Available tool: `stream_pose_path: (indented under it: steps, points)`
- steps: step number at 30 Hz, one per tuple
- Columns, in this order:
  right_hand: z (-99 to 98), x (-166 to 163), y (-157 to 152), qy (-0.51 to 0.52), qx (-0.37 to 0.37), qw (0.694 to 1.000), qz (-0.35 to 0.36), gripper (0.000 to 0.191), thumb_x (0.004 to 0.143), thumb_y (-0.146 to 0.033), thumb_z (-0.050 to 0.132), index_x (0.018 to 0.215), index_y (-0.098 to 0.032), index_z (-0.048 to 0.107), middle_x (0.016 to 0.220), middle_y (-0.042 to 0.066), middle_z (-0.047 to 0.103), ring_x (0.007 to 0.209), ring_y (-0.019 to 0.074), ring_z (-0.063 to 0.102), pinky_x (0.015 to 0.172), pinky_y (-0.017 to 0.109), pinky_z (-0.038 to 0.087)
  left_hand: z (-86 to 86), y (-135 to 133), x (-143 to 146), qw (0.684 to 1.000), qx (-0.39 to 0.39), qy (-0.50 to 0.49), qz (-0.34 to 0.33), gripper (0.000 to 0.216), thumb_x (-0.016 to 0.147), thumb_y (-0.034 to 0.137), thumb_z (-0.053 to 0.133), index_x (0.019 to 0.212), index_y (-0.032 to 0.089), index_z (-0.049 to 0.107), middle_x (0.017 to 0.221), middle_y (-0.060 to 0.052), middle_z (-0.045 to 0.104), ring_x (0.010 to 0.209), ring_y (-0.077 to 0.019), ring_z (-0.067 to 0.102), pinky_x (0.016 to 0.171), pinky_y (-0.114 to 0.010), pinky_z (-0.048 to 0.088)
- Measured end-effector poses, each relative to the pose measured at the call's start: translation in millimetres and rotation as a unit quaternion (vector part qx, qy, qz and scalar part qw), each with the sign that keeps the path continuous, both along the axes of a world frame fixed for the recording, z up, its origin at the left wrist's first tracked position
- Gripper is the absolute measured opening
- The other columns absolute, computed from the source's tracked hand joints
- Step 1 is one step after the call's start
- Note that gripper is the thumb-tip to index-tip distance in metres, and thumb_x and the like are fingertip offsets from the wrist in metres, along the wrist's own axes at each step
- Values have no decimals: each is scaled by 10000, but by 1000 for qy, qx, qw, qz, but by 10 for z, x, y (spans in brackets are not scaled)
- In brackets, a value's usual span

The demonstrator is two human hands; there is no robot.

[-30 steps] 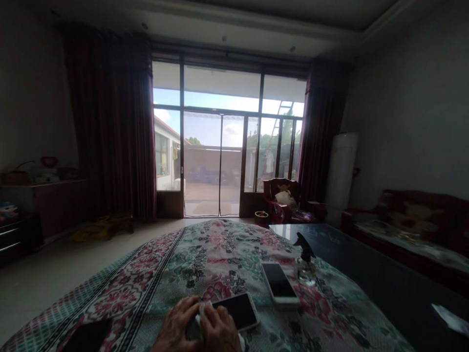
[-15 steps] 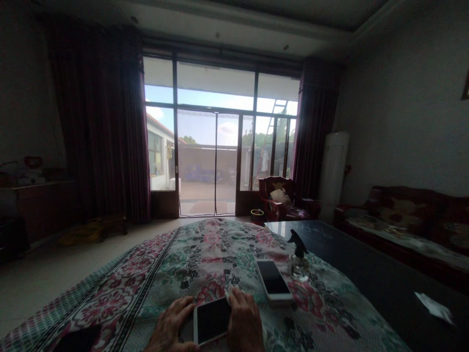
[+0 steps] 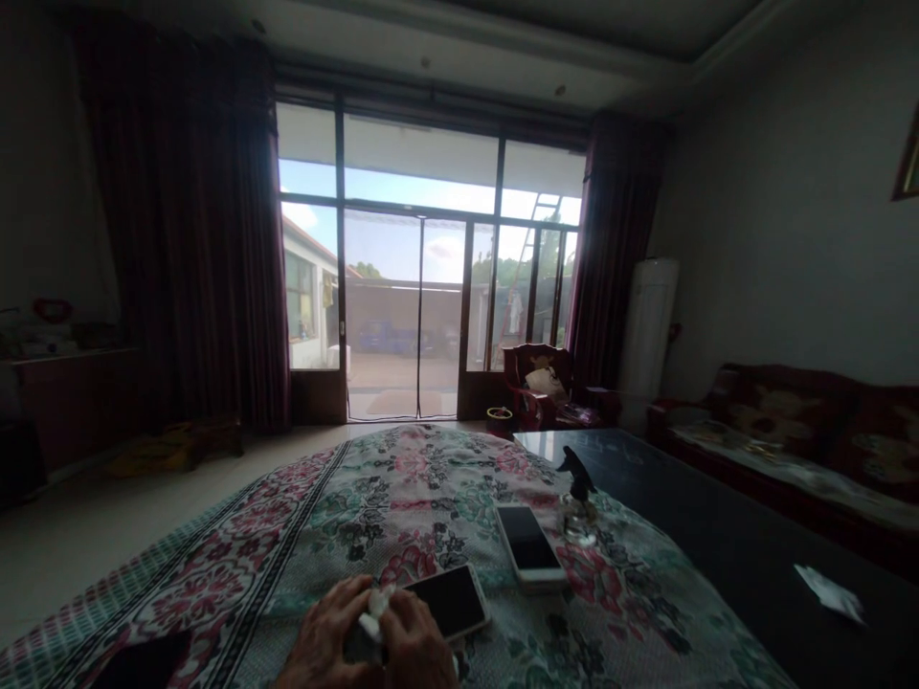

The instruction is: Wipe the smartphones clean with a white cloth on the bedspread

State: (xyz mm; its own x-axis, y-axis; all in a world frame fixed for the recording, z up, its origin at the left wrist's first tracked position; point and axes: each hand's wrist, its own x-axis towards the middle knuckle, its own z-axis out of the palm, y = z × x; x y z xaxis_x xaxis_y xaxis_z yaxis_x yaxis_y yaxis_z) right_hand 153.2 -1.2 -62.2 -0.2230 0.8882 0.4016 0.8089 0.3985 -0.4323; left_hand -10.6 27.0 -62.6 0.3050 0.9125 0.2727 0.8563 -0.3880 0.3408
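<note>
My left hand (image 3: 326, 636) and my right hand (image 3: 416, 643) are together at the bottom middle, fingers curled round a crumpled white cloth (image 3: 379, 607) between them. It could be tissue; much of it is hidden by the fingers. Just right of my right hand a white-framed smartphone (image 3: 454, 603) lies face up and slightly turned, its left end partly covered by the hand. Another white smartphone (image 3: 529, 545) lies beyond it to the right, screen dark. Beside that stands a clear spray bottle (image 3: 578, 522) with a black trigger head.
A flowered cloth (image 3: 345, 545) covers the table under the phones. A dark flat object (image 3: 144, 660) lies at its lower left. On the right, a dark tabletop (image 3: 689, 522) carries a white packet (image 3: 831, 595). Chair (image 3: 542, 388), sofa (image 3: 782, 421) and glass doors (image 3: 406, 316) stand beyond.
Both hands have left the nearer phone's sides and come together on the white cloth, to its left. That phone now sits further right and tilted. The view has shifted slightly.
</note>
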Motion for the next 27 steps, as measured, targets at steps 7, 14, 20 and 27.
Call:
stream_pose_path:
  steps: [7,14,20,27]
  points:
    - [140,82,-118,17,22,999,22,431,772,-171,575,1191,-265,594,1211,49,599,1092,246,539,921,326,441,77,-69,43,1000,-5,3,13,648,590,349,724,1221,245,617,1363,-85,531,1277,-332,447,1058,-441,375]
    - [446,531,-75,1,-9,993,-115,463,800,-41,393,1179,-168,626,1267,92,574,1165,238,499,998,327,376,242,-130,59,999,-37,3,-8,711,608,474,718,1260,225,585,1404,-89,483,1305,-338,405,1077,-448,335]
    - [544,790,-14,-15,-13,980,-199,458,820,-18,353,1154,-162,632,1233,97,590,1133,232,519,967,323,390,305,-177,99,999,-46,18,9,743,613,422,710,1296,175,549,1425,-107,451,1327,-342,370,1078,-456,324]
    - [527,623,-112,-7,11,992,-124,284,796,-54,468,934,-211,661,1094,51,620,1012,207,544,889,304,408,385,-217,187,998,-56,26,16,730,627,454,682,1288,170,557,1415,-116,463,1325,-349,370,1073,-473,322]
